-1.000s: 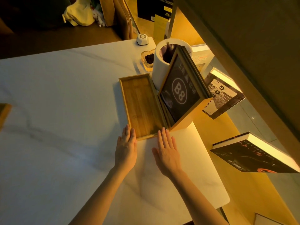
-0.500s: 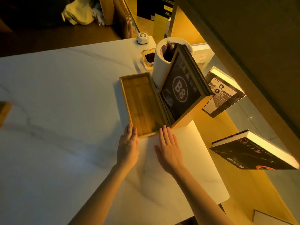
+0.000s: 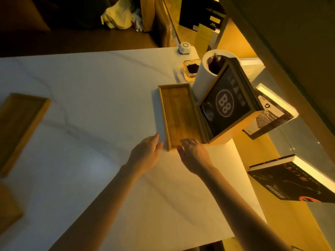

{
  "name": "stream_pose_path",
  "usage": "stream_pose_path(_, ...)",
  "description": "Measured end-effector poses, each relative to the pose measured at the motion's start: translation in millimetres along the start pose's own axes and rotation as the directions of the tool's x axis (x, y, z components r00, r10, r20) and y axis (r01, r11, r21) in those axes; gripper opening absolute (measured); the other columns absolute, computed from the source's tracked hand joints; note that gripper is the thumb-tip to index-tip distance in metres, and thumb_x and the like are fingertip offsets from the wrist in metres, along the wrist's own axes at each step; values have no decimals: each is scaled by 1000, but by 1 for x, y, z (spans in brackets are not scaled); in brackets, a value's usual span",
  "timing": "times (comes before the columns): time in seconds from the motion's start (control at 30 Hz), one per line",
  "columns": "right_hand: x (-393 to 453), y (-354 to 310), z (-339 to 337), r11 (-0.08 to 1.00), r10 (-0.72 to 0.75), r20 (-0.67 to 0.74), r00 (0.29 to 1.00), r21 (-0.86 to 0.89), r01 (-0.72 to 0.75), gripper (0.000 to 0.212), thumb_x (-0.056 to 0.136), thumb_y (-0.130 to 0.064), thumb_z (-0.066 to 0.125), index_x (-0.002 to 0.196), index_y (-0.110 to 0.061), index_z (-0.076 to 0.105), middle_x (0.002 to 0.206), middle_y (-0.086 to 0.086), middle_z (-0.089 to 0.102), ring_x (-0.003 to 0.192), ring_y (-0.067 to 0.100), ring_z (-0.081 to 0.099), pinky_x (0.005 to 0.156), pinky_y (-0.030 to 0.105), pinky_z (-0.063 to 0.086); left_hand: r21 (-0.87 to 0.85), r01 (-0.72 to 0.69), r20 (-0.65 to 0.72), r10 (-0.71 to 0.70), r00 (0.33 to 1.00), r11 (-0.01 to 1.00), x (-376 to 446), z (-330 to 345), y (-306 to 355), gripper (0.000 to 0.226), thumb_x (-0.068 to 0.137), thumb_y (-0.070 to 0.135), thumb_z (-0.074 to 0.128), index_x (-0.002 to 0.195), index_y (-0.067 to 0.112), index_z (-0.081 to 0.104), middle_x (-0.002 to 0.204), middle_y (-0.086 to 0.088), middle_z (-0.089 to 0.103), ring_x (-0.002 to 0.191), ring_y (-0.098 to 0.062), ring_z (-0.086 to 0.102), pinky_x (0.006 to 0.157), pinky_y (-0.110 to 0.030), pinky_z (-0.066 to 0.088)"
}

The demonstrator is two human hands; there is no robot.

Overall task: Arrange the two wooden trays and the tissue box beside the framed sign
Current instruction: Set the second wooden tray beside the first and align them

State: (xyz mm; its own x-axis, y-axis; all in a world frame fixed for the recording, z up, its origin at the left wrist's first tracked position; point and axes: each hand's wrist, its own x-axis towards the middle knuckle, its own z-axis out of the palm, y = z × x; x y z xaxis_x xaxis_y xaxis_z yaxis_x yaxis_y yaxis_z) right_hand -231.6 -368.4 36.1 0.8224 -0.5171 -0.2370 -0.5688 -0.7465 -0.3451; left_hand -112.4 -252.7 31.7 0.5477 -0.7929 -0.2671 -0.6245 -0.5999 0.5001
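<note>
A long wooden tray (image 3: 178, 115) lies flat on the white marble table (image 3: 94, 98), right against the left side of the framed sign (image 3: 226, 107), a dark panel marked B8 in a wooden stand. My left hand (image 3: 146, 153) hovers just off the tray's near left corner, fingers apart, holding nothing. My right hand (image 3: 194, 153) is at the tray's near end, fingertips over its rim, also holding nothing. A second wooden tray (image 3: 18, 127) lies at the table's far left edge. I cannot make out the tissue box.
A white cylinder (image 3: 203, 77) stands behind the sign, with a glass ashtray (image 3: 191, 69) and a small white call button (image 3: 184, 48) beyond it. Books (image 3: 293, 182) float on a lit shelf at the right. A brown block (image 3: 7, 209) sits at the lower left.
My view swung left, bringing the second tray into sight. Both hands lifted slightly off the table and drew back from the tray's near end; the tray stays beside the sign.
</note>
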Motion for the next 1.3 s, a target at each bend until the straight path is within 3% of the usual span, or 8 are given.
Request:
stream_pose_path(0.07, 9, -22, -10, 998, -56, 84, 995, -20, 58, 35, 96, -31, 36, 107, -7, 59, 107, 13, 64, 100, 28, 60, 83, 40, 52, 14, 15, -22, -14, 1000, 1000, -15, -23, -14, 43, 95, 32, 29, 131, 10, 39, 132, -13, 53, 117, -27, 52, 96, -36, 42)
stream_pose_path(0.17, 22, -65, -21, 984, -114, 144, 983, -118, 131, 36, 96, -34, 34, 104, -9, 59, 102, 11, 64, 91, 22, 62, 77, 34, 52, 71, 28, -67, -23, 997, 997, -45, -61, -45, 42, 95, 33, 28, 125, 10, 46, 124, -11, 59, 109, -25, 57, 93, -32, 44)
stream_pose_path(0.5, 32, -238, 6, 954, -300, -3, 954, -8, 300, 43, 96, -28, 38, 134, -9, 38, 141, 11, 45, 128, 27, 42, 103, 39, 37, 171, 159, -324, -97, 941, 972, -147, -166, -200, 63, 83, 42, 23, 118, -1, 53, 115, -23, 63, 103, -37, 61, 86, -45, 50)
stream_pose_path(0.63, 32, -297, 36, 938, -347, -9, 938, -9, 347, 47, 96, -28, 37, 138, -8, 30, 146, 10, 38, 135, 26, 31, 108, 39, 30, 83, 270, -292, -236, 927, 959, -169, -197, -250, 48, 93, 34, 32, 126, 2, 43, 125, -23, 55, 112, -37, 52, 91, -44, 43)
stream_pose_path(0.9, 44, -381, 101, 948, -315, 86, 945, -10, 317, 52, 97, -30, 32, 142, -7, 20, 152, 10, 28, 140, 25, 21, 114, 38, 19, 76, 333, -284, -300, 911, 940, -173, -227, -360, 33, 93, 20, 35, 117, 0, 45, 117, -22, 54, 104, -36, 53, 85, -47, 44)
stream_pose_path(1.07, 60, -408, 138, 963, -247, 158, 956, -67, 260, 53, 98, -31, 27, 143, -6, 17, 155, 12, 18, 143, 26, 11, 116, 39, 11, 171, 349, -295, -290, 911, 922, -155, -219, -413, 41, 92, 17, 39, 129, -2, 36, 139, -25, 40, 126, -39, 39, 100, -52, 36)
stream_pose_path(1.2, 72, -421, 165, 973, -190, 254, 948, -79, 216, 57, 97, -37, 23, 144, -8, 11, 157, 10, 4, 144, 24, -1, 117, 39, 1, 138, 439, -219, -405, 888, 888, -144, -203, -445, 41, 93, 21, 37, 129, 2, 35, 146, -20, 31, 137, -32, 22, 110, -56, 19)
stream_pose_path(1.3, 75, -431, 179, 983, -167, 312, 935, -16, 181, 58, 97, -41, 21, 145, -10, 7, 158, 7, 1, 144, 21, -5, 116, 37, -3, 13, 436, -210, -424, 881, 900, -142, -196, -451, 37, 91, 17, 42, 123, -1, 42, 135, -23, 43, 126, -36, 38, 103, -54, 33)
